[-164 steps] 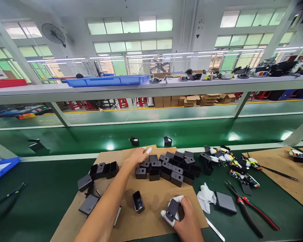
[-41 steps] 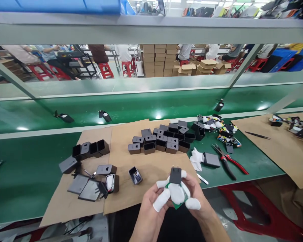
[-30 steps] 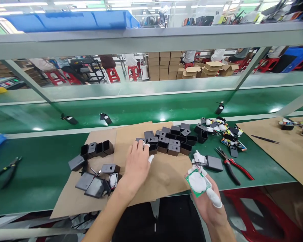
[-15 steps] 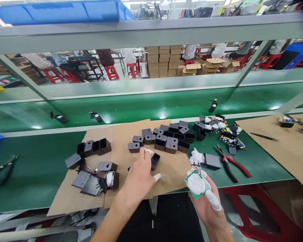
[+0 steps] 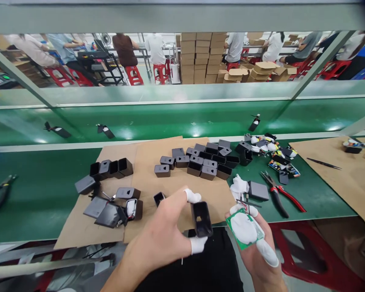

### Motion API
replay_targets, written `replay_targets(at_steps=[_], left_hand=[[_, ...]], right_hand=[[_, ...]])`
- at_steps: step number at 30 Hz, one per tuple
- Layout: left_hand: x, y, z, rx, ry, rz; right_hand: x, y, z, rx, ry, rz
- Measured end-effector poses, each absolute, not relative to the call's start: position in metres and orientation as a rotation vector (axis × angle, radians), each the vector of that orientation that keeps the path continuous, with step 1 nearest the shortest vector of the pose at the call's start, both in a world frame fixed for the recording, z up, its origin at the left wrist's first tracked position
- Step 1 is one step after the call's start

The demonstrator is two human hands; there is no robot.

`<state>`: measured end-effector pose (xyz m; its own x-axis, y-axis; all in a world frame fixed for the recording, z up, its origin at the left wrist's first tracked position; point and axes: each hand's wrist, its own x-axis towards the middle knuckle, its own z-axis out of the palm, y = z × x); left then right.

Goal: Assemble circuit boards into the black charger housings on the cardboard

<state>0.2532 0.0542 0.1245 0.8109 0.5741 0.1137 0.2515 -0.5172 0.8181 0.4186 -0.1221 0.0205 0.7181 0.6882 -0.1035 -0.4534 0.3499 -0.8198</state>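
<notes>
My left hand [image 5: 164,235], with white finger cots on its tips, is closed on an open black plastic housing [image 5: 202,219] and holds it up in front of me, above the near edge of the bench. My right hand [image 5: 255,247], also in finger cots, grips a small green circuit board [image 5: 240,237] with thin wires at its top, just right of the housing. A heap of several more black housings [image 5: 200,162] lies on the brown cardboard sheet [image 5: 176,182] beyond both hands.
More black housings and flat lids [image 5: 109,190] lie at the cardboard's left. Red-handled cutters [image 5: 281,194], a grey box [image 5: 258,190], a white cloth [image 5: 239,184] and a pile of circuit boards [image 5: 270,152] lie at the right. Black pliers [image 5: 1,190] rest far left. People sit at benches behind the green conveyor [image 5: 170,121].
My left hand reached to the heap, took one black housing off the cardboard and lifted it toward me. My right hand kept the green board and stayed low at the right.
</notes>
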Motion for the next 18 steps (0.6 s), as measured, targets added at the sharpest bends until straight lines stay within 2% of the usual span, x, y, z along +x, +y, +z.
replay_targets(at_steps=[4,7,13,18], left_hand=[[0.237,0.038,0.134,2.101,0.545,0.539],[0.22,0.032,0.12,1.997,0.575,0.587],[0.209,0.014,0.073,0.922,0.456,0.566],[0.229,0.007,0.067,0.583,0.422,0.585]], right_hand=[[0.417,-0.124,0.023,-0.959,-0.291,0.764],[0.413,-0.124,0.027,-0.937,-0.35,0.79],[0.4,-0.129,0.03,-0.962,-0.386,0.774],[0.404,-0.133,0.042,-1.056,-0.442,0.916]])
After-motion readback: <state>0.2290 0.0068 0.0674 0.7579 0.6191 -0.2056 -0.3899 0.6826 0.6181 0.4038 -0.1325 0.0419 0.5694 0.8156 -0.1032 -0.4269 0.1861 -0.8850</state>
